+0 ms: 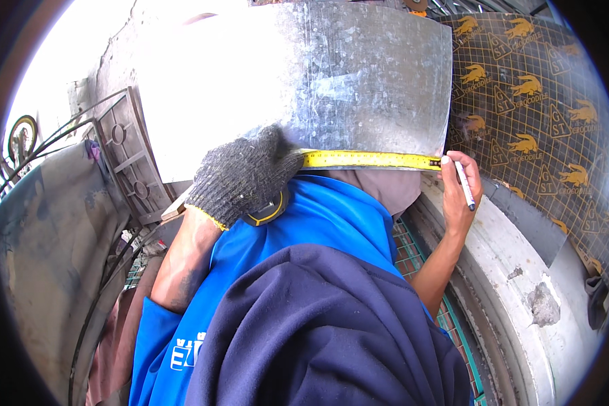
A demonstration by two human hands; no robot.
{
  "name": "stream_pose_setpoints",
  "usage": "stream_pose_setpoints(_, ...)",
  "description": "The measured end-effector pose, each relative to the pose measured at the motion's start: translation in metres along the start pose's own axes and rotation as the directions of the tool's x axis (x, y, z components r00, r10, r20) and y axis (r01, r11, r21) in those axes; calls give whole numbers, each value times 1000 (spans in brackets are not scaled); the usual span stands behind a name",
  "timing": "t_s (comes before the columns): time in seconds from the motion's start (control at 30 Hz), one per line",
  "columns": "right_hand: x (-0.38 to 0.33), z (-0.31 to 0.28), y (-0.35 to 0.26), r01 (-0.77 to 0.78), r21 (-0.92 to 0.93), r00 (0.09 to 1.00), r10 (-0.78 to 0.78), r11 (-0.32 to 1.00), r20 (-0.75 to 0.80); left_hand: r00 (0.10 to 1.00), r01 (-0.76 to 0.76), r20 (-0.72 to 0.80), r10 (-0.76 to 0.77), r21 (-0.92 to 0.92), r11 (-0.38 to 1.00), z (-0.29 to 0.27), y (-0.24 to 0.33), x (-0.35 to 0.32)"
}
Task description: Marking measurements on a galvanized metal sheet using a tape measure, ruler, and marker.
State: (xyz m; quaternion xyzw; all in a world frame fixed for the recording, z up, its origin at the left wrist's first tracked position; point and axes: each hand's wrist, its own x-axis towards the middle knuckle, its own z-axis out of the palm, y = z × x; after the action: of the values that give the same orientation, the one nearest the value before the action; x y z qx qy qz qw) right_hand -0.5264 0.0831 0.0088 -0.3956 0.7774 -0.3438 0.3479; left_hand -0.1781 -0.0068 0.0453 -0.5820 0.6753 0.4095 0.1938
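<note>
Tape measure [372,160], yellow, stretches along the near edge of a big shiny metal sheet [379,74] to its right corner. From where I stand, the left hand [247,177], in a grey knitted glove, is clamped around the tape's case. The bare right hand [459,183] has its fingers closed on a white marker [465,186], thumb at the tape's end. Beside the sheet, on the right, is a dark board [521,101] with yellow grid lines.
</note>
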Motion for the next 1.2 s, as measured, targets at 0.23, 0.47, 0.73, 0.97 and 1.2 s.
stream_pose_setpoints(0.23,-1,3,-5,38,-43,998,-40,998,-50,1000,11,27,-10,-38,999,1,0,0)
stream_pose_setpoints(0.47,2,13,-48,244,11,968,-243,970,-64,1000,-12,-7,12,-29,1000,3,-2,0)
stream_pose_setpoints(0.73,-8,92,-84,170,431,898,-319,886,302,1000,-8,-25,7,-42,999,3,-4,-3)
stream_pose_setpoints(0.97,-5,117,-48,307,206,909,-350,929,226,1000,-11,-1,10,-40,999,2,-2,2)
stream_pose_setpoints(1.2,-2,122,-42,399,114,888,-414,910,198,999,-42,3,42,-57,997,3,-2,6)
